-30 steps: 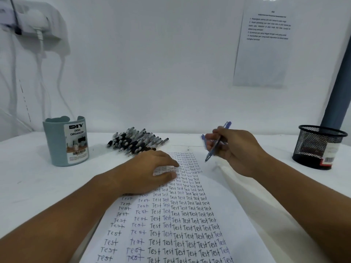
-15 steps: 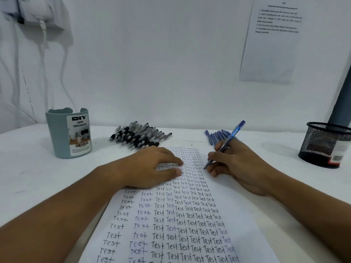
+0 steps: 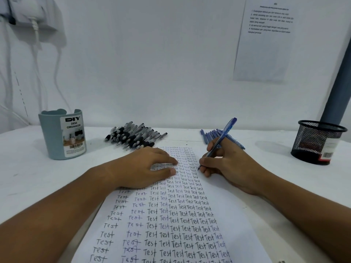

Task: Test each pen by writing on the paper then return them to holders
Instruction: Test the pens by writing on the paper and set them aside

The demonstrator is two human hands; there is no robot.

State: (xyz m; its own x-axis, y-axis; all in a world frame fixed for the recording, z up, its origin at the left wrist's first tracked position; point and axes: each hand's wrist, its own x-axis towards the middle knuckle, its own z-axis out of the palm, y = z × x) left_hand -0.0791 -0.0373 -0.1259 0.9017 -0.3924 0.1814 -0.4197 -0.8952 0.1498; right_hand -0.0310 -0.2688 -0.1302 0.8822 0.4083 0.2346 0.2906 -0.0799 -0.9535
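head view: right hand [image 3: 229,164] pinches blue pen [image 3: 220,141], tip at the paper's [image 3: 233,215] right margin, ready to write; left hand [image 3: 144,168] lies flat, fingers straight, pinning the sheet steady.

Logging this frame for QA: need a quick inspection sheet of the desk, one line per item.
Surface: white table, bare patches to the left and right of the sheet.
Job's things: paper covered in columns of "Test"; blue pen tip at the sheet's right edge; black pens heaped behind the paper; blue pens lying behind the right hand; desk organizer far left; mesh holder far right.
Clutter: nothing seen.
Grippers: left hand flat on the paper; right hand grips the blue pen.
Cables: white cords hanging from a wall fitting, upper left.
Surroundings: white wall, printed notice, grey pole.
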